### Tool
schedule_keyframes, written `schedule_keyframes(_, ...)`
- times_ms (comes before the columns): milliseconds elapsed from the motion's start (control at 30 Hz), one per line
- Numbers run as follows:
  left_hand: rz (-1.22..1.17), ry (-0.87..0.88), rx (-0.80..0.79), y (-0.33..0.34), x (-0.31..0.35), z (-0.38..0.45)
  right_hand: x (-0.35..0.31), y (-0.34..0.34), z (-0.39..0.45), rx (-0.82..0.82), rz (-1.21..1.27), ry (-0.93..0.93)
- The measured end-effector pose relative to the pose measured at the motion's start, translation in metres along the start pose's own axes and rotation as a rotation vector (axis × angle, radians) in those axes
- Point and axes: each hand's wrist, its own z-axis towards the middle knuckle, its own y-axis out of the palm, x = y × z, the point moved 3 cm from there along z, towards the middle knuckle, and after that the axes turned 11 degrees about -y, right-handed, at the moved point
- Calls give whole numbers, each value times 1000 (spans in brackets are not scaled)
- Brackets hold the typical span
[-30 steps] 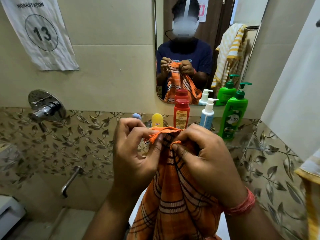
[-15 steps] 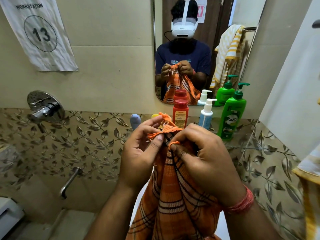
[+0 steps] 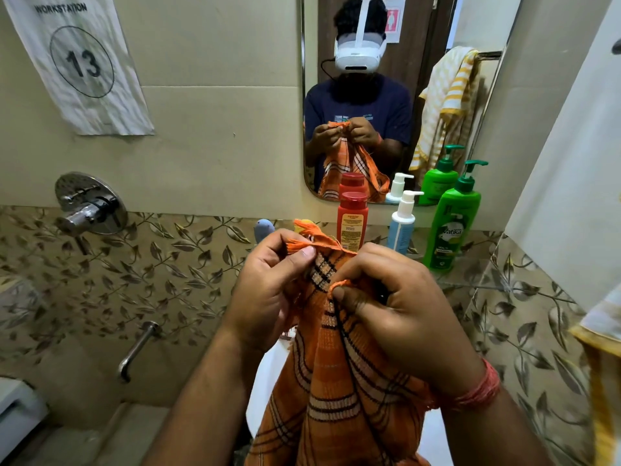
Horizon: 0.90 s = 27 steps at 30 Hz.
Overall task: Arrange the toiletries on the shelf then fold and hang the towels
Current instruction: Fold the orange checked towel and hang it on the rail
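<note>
Orange checked towel (image 3: 339,391): held up in front of the chest, before the mirror (image 3: 396,95), its length hanging down between the forearms; frayed top edge raised level with the shelf items.

Left hand (image 3: 268,290): fingers curled, the towel's upper edge pinched between thumb and forefinger at the frayed corner.

Right hand (image 3: 400,307): fingers curled, a lower fold of the same edge pinched at the thumb tip; a red thread band (image 3: 477,388) is worn at the wrist. The two hands are set close together, nearly touching.

Shelf (image 3: 470,267): a narrow ledge below the mirror, carrying the toiletries upright in a row. Red bottle (image 3: 352,220) stands just behind the towel's top edge; white pump bottle (image 3: 401,223) beside it to the right; green pump bottle (image 3: 450,223) at the right end. A small blue-grey item (image 3: 263,229) is seen at the left, partly hidden.

Yellow striped towel (image 3: 598,348): partly visible at the right edge of the view.

Wall tap (image 3: 89,205): mounted at the left, well apart from the hands.
</note>
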Motion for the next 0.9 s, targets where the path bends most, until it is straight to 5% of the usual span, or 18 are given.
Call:
schedule_keyframes(267, 302, 258, 127, 13, 12, -11, 5, -5, -2, -33, 6, 36)
schedule_keyframes(900, 479, 412, 266, 23, 23, -16, 2, -7, -5, -27, 20, 63)
